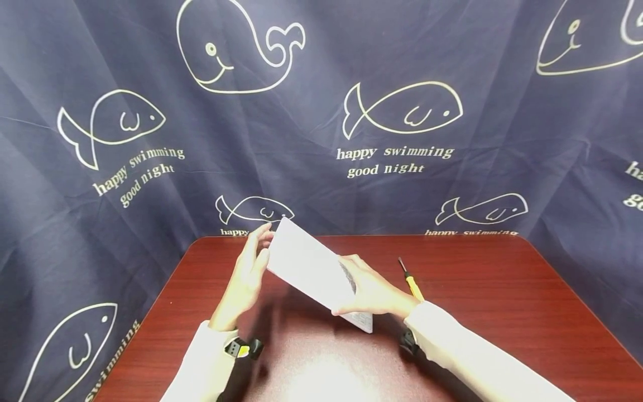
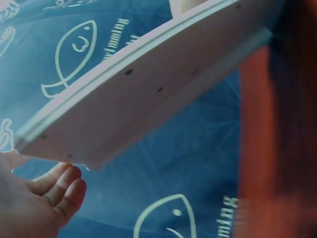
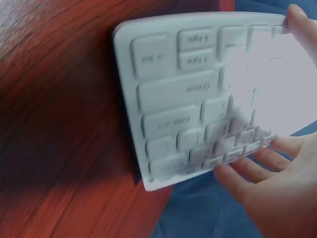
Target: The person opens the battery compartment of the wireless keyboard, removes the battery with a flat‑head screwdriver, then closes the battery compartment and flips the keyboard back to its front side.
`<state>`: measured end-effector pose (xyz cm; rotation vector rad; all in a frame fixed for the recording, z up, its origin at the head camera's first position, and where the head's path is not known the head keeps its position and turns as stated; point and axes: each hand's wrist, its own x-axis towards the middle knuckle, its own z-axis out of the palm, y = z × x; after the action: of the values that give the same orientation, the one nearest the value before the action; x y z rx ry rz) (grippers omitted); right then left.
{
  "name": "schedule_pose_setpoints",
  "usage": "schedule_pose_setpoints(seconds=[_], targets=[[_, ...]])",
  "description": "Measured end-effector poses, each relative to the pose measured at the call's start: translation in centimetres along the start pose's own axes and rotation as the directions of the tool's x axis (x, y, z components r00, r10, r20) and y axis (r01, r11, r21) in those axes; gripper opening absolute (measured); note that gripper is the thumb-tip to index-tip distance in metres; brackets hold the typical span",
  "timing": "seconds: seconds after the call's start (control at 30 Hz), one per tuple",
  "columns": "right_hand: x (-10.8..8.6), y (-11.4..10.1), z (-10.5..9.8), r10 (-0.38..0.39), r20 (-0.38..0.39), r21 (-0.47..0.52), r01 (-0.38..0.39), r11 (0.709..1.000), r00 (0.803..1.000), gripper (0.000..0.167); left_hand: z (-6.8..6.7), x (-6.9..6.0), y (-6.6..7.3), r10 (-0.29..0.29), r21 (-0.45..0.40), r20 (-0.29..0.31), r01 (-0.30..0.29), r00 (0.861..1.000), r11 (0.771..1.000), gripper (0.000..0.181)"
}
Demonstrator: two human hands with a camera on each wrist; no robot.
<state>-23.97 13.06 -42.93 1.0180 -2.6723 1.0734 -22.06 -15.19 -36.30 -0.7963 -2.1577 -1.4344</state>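
Observation:
A white keyboard (image 1: 303,262) is held tilted above the table, its left end higher than its right end. My right hand (image 1: 369,290) grips it across its width near the lower end, the thumb on one long edge and the fingers on the other. In the right wrist view the keys of the keyboard (image 3: 173,91) show, with the hand (image 3: 282,198) at its edges. My left hand (image 1: 246,279) is at the raised end with fingers loosely extended. The left wrist view shows the underside of the keyboard (image 2: 129,99) and that hand (image 2: 34,203) by its corner; firm contact is unclear.
A screwdriver (image 1: 412,285) with a yellow handle lies on the reddish-brown table (image 1: 502,312), beyond my right forearm. A dark blue curtain (image 1: 321,111) with fish and whale drawings hangs behind the table and at its sides.

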Motion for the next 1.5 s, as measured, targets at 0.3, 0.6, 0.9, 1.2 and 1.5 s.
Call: schedule_pose_setpoints(seconds=[0.3,0.6,0.9,1.2,1.5], targets=[[0.5,-0.7,1.3,-0.002,-0.038,0.096,0.006,0.995,0.999,0.110,0.0,1.6,1.2,0.124,-0.033,-0.017,-0.124,0.992,0.992,0.049],[1.1,-1.6,2.6,0.002,-0.044,0.129,0.004,0.992,0.999,0.115,0.3,2.3,2.7,0.194,-0.108,-0.027,-0.196,0.981,0.975,0.048],[1.7,-2.1,3.8,-0.070,-0.046,0.258,0.080,0.963,0.996,0.116,0.7,2.5,3.2,0.227,-0.150,-0.006,-0.225,0.974,0.963,0.049],[1.6,-2.0,3.9,-0.110,-0.086,0.245,0.128,0.961,0.990,0.118,1.0,2.5,5.4,0.187,-0.185,0.018,-0.180,0.982,0.966,0.047],[1.2,-2.0,3.4,-0.098,-0.085,0.218,0.114,0.969,0.992,0.119,2.0,2.7,3.9,0.188,-0.172,0.041,-0.178,0.981,0.969,0.061]])
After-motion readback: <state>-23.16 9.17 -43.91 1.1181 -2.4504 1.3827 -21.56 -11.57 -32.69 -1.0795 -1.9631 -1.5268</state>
